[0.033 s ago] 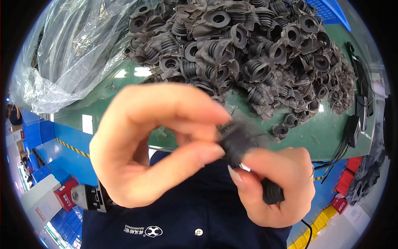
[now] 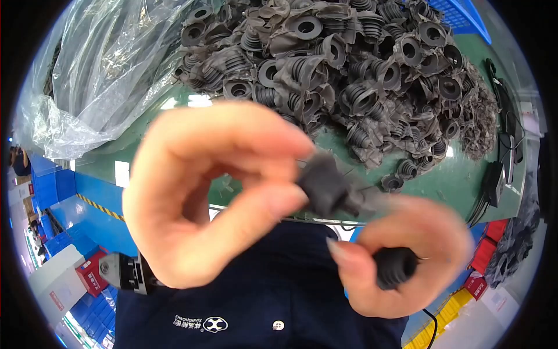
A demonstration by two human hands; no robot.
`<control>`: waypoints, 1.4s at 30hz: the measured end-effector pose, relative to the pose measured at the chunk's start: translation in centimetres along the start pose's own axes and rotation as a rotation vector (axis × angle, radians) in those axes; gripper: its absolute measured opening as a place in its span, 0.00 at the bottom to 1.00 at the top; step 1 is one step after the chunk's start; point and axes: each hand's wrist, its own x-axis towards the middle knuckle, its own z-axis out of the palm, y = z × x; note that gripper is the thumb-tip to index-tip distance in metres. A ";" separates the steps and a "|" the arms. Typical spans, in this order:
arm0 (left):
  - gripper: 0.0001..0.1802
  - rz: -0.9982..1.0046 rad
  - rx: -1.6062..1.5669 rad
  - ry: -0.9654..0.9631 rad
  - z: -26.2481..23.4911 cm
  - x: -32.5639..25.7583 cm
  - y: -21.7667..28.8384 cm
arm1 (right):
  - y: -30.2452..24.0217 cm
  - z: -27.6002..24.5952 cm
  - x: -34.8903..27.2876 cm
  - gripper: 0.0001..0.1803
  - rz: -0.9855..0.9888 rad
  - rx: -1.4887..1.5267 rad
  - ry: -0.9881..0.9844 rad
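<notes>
Factory workshop, green workbench (image 2: 453, 180) heaped with grey ribbed rubber boots (image 2: 349, 64), crumpled clear plastic bag (image 2: 104, 75), blue plastic crates (image 2: 52, 186)

Both hands (image 2: 215, 192) and the rubber boot (image 2: 325, 186) blur.

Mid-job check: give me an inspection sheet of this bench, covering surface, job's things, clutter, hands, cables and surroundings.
Surface: green table, bare only along its near edge.
Job's things: a small black rubber part, blurred, pinched between both hands; a second black ribbed piece sits in the right hand.
Clutter: a large heap of grey ribbed rubber boots across the far side; a crumpled clear plastic bag to its left.
Hands: left hand grips the part with thumb and forefinger; right hand is closed on the ribbed piece.
Cables: black leads and a black box at the right table edge.
Surroundings: blue crates left, red boxes right.
</notes>
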 end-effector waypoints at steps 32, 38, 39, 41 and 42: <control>0.13 0.485 0.791 -0.101 0.6 -0.2 1.4 | 3.3 1.8 -1.3 0.15 0.026 0.633 0.265; 0.13 0.481 0.856 -0.129 0.5 0.1 1.4 | 3.8 1.1 -1.0 0.17 -0.132 0.275 0.197; 0.13 0.481 0.859 -0.128 0.5 0.1 1.5 | 3.7 1.1 -1.1 0.16 -0.104 0.291 0.195; 0.13 0.505 0.899 -0.125 0.6 0.1 1.5 | 3.0 1.1 -1.3 0.16 -0.075 0.304 0.195; 0.13 0.506 0.898 -0.125 0.8 0.0 1.6 | 2.2 1.1 -1.5 0.17 0.087 0.397 0.227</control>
